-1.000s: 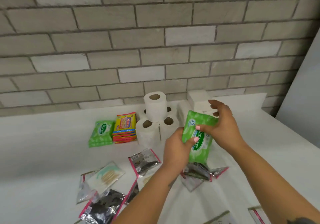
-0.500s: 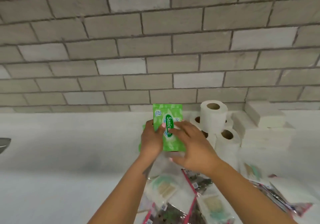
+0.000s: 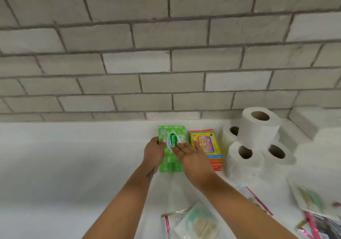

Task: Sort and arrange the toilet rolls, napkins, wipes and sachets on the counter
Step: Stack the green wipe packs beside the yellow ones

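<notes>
Grey brick wall (image 3: 166,54) backs a white counter (image 3: 73,165). On the counter, close to the wall, lies a green wipes pack (image 3: 170,147), flat, face up, long side running away from the person. Its wrapper is bright green with a pale pattern, a dark green oval label with white lettering and the figure 15 in one far corner. A second green pack appears to lie beneath it; this cannot be confirmed.

Left hand (image 3: 154,152) grips the green wipes pack at its left edge, thumb on the top face. Right hand (image 3: 190,155) lies flat, fingers straight, fingertips on the label and the near right part of the pack.

Just right of the green wipes pack sits a stack of yellow wipes packs (image 3: 208,146) with red edges. Further right stand four toilet rolls (image 3: 258,128), one resting on top of the others. Near the person, sachets (image 3: 193,222) lie scattered.

Against half a second ago, the pack was upright in both hands above the counter; it is now down flat, and the right hand has flattened.
</notes>
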`<state>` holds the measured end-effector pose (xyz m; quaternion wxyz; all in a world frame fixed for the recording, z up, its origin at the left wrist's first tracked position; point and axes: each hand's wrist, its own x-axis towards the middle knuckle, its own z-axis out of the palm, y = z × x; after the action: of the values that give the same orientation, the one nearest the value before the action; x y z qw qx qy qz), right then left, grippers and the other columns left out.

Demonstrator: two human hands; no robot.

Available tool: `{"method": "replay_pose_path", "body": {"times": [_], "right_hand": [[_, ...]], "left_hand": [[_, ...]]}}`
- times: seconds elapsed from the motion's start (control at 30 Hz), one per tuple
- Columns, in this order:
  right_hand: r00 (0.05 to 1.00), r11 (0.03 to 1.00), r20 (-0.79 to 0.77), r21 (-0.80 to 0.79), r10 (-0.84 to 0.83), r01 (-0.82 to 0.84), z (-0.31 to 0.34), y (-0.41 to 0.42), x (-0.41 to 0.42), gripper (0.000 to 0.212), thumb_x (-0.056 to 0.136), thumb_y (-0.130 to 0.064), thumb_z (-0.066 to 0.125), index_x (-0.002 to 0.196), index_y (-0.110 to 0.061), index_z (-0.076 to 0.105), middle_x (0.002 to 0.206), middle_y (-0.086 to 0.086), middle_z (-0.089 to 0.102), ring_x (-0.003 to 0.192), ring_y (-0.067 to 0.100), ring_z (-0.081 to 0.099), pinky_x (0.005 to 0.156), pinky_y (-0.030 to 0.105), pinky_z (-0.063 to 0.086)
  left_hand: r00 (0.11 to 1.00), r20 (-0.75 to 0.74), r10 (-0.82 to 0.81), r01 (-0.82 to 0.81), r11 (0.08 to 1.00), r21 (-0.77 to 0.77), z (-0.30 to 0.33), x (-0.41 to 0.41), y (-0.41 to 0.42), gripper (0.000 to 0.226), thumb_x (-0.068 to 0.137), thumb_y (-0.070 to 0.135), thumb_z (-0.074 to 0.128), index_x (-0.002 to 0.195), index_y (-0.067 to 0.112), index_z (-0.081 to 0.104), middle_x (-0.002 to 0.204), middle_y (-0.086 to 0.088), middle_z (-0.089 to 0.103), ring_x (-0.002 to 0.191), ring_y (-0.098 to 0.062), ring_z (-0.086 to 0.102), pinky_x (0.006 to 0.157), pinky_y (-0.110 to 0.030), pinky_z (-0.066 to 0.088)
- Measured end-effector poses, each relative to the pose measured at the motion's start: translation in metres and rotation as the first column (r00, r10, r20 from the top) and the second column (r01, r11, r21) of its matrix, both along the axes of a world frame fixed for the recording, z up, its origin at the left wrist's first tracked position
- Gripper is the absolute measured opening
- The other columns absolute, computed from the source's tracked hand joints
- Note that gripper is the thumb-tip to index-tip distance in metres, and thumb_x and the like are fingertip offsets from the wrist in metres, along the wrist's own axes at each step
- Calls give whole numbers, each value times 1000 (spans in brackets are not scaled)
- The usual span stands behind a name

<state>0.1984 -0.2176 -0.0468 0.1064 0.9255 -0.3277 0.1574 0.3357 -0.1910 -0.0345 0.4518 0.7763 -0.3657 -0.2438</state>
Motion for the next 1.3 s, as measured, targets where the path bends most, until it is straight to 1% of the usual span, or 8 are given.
{"method": "replay_pose_path", "body": {"times": [0.07, 0.17, 0.23, 0.4, 0.57, 0.8, 1.03, 1.3], "right_hand": [[997, 997, -66, 51, -50, 53, -2, -2, 6, 72, 31, -15, 87, 101, -18, 74, 100, 2, 73, 94, 17, 70, 92, 42, 49], [982, 991, -184, 123, -33, 56, -3, -4, 11, 65, 83, -3, 53, 144, -11, 34, 148, 12, 38, 138, 24, 33, 116, 46, 0], [965, 984, -258, 153, -54, 96, -5, -6, 12, 63, 90, -1, 37, 149, -11, 18, 154, 11, 25, 143, 24, 20, 115, 45, -12], [971, 983, -237, 167, -36, 77, -13, -5, 13, 63, 91, -2, 35, 150, -11, 14, 155, 12, 20, 144, 25, 17, 109, 43, -20], [972, 975, -232, 205, -31, 80, -14, -7, 14, 67, 89, -7, 39, 150, -11, 12, 157, 11, 17, 146, 23, 12, 103, 42, -25], [973, 958, -229, 276, -12, 77, -7, -4, 8, 77, 86, -23, 49, 151, -15, 9, 159, 7, 9, 147, 21, 3, 112, 45, -17], [1000, 947, -23, 321, -18, 24, 11, 5, -17, 67, 86, -18, 48, 148, -19, 22, 157, 0, 21, 146, 16, 12, 116, 42, -10], [962, 947, 242, 319, -124, 42, 34, 25, -68, 48, 86, -20, 54, 133, -24, 47, 139, -4, 50, 129, 13, 44, 116, 33, 2]], "left_hand": [[1000, 20, -11, 10, 1000, 18, -10, 5, -7, 30, 98, 25, 44, 114, 6, 60, 98, -10, 66, 82, -24, 57, 72, -34, 47], [998, 62, -25, 23, 999, 45, -21, 10, -13, 28, 97, 26, 46, 110, 8, 62, 89, -4, 63, 75, -19, 54, 58, -24, 39], [993, 111, -43, 34, 996, 81, -28, 13, -17, 26, 97, 26, 47, 107, 8, 63, 83, -2, 60, 69, -17, 51, 52, -18, 33], [991, 131, -37, 25, 995, 94, -39, 16, -21, 24, 94, 26, 52, 107, 9, 63, 89, -5, 64, 70, -18, 54, 55, -25, 36], [994, 114, -1, -11, 995, 101, -42, 13, -22, 42, 93, 33, 52, 131, 14, 49, 118, -11, 60, 99, -27, 60, 87, -39, 50], [975, 209, 74, -93, 992, 80, -33, 6, -13, 50, 94, 39, 49, 136, 13, 42, 134, -12, 44, 123, -30, 45, 99, -42, 39], [970, 222, 102, -103, 995, -6, -18, -5, 13, 49, 92, 37, 53, 135, 16, 44, 136, -9, 42, 127, -29, 40, 101, -42, 37], [979, 198, 51, -29, 993, -111, -5, -31, 53, 46, 90, 28, 59, 132, 16, 47, 129, -8, 45, 113, -27, 54, 99, -40, 43]]}}
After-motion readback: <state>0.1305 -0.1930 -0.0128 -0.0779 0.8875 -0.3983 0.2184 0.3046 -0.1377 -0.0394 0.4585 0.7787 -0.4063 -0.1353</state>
